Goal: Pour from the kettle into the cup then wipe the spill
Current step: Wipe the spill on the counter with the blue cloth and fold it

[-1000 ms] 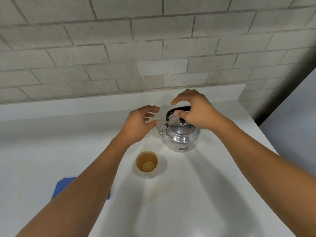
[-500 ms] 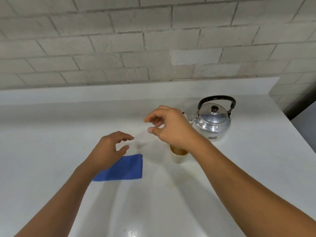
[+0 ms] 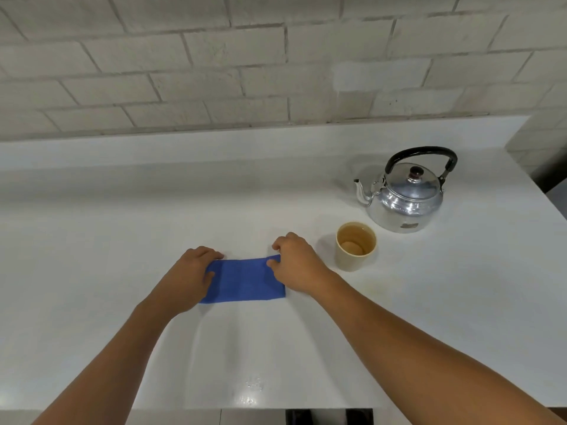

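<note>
A folded blue cloth (image 3: pixel 244 280) lies flat on the white counter (image 3: pixel 92 240). My left hand (image 3: pixel 187 279) rests on its left end with the fingers curled over the edge. My right hand (image 3: pixel 296 263) pinches its upper right corner. To the right stands a beige cup (image 3: pixel 355 246) holding pale brown liquid. Behind the cup sits a shiny metal kettle (image 3: pixel 405 197) with a black handle, its spout pointing left. A faint yellowish spill (image 3: pixel 372 286) marks the counter in front of the cup.
A brick wall (image 3: pixel 245 62) runs along the back of the counter. The counter ends at the right past the kettle and at the front near my elbows. Small water drops (image 3: pixel 253 388) glint near the front edge.
My right hand left the kettle and both hands moved left and down onto the blue cloth. The view has shifted left, so kettle and cup now sit at the right.
</note>
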Demonstrator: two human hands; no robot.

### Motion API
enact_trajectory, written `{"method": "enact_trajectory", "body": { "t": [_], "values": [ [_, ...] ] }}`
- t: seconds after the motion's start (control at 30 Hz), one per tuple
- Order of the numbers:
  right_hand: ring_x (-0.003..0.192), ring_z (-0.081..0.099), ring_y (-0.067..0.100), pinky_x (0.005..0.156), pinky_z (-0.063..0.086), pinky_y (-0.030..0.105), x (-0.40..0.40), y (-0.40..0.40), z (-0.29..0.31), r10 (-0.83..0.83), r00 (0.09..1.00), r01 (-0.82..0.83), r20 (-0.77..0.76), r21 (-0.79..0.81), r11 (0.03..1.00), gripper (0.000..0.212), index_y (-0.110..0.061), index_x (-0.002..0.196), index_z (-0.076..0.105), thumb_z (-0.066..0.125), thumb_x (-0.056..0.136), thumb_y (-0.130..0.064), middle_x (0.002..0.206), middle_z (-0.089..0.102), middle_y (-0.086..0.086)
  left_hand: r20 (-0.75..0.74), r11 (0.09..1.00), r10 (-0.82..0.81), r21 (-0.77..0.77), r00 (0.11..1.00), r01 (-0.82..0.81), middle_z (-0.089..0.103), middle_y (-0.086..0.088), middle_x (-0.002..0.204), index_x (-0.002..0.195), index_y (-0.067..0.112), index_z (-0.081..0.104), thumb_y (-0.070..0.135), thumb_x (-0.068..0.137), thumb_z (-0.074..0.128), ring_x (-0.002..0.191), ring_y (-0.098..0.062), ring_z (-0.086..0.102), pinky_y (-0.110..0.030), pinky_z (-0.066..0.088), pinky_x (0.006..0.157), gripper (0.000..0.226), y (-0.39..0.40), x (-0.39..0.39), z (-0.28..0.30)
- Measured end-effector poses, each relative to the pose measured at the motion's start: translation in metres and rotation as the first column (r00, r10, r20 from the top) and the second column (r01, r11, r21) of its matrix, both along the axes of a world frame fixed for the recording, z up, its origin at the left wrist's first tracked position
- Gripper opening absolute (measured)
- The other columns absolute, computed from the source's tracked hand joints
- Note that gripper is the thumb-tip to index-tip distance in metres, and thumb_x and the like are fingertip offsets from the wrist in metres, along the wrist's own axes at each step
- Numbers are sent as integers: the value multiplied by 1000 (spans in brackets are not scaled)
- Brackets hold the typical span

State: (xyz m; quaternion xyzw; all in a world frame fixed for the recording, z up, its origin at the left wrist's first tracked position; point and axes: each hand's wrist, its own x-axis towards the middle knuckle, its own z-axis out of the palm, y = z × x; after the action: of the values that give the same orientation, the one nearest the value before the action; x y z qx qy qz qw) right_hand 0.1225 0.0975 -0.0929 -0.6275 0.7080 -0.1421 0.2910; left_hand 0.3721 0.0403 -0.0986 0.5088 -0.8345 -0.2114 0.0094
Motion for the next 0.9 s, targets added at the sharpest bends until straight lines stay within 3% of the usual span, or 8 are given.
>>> {"method": "enact_trajectory", "body": {
  "t": [0.13,0.27,0.43,0.57,0.67,0.73,0.8,0.9],
  "values": [
    [119,51,28,101,47,40,5,-2,-11,13,1000,-12,-8,38,999,52,-10,137,55,62,95,-39,133,51,9,12,1000,0,17,1000,0,59,-5,137,141,12,60,11,103,54,123,-24,52,-30,41,105,39,-1,7,-4],
    [114,54,27,96,49,37,10,0,-16,19,1000,-18,-12,60,998,44,-11,130,57,65,93,-33,127,53,9,15,998,27,50,1000,-28,61,-9,129,138,10,62,15,102,57,120,-26,54,-31,44,101,37,-3,7,-6],
    [103,59,28,88,52,38,16,1,-19,3,999,0,-33,93,996,31,-7,117,61,60,93,-27,119,56,11,23,998,33,54,999,-35,58,-7,104,111,8,68,14,96,61,101,-26,54,-38,50,91,17,-5,8,-8],
    [100,58,28,80,52,34,21,3,-17,-15,999,18,-37,98,995,25,-5,107,63,59,91,-23,115,52,11,28,996,29,85,999,-31,49,-7,108,103,6,64,15,94,64,100,-25,47,-32,43,86,13,-2,9,-10],
    [93,60,27,78,56,40,23,10,-15,-32,999,30,34,65,997,19,-6,102,62,60,86,-16,106,59,9,-67,991,73,113,995,-65,59,-11,96,92,5,59,9,90,65,90,-31,56,-36,50,78,7,2,11,-7],
    [84,64,26,73,59,42,22,16,-12,-85,986,78,145,52,996,15,-9,99,61,60,85,-14,96,65,8,-155,978,138,176,978,-110,67,-6,81,88,12,57,8,90,64,73,-21,61,-31,50,65,8,5,15,-3],
    [77,65,20,66,56,34,21,24,-8,-148,947,142,285,44,989,12,-13,98,61,64,86,-15,89,67,4,-229,965,197,219,953,-147,69,6,74,88,21,58,7,90,63,61,-5,60,-20,48,58,15,10,18,3],
    [70,60,10,59,49,20,17,40,0,-200,885,208,421,26,978,10,-20,93,64,70,85,-20,82,67,-2,-307,946,279,248,910,-207,70,12,77,91,25,62,4,89,63,62,-5,60,-23,49,61,21,19,15,12]
  ]
}}
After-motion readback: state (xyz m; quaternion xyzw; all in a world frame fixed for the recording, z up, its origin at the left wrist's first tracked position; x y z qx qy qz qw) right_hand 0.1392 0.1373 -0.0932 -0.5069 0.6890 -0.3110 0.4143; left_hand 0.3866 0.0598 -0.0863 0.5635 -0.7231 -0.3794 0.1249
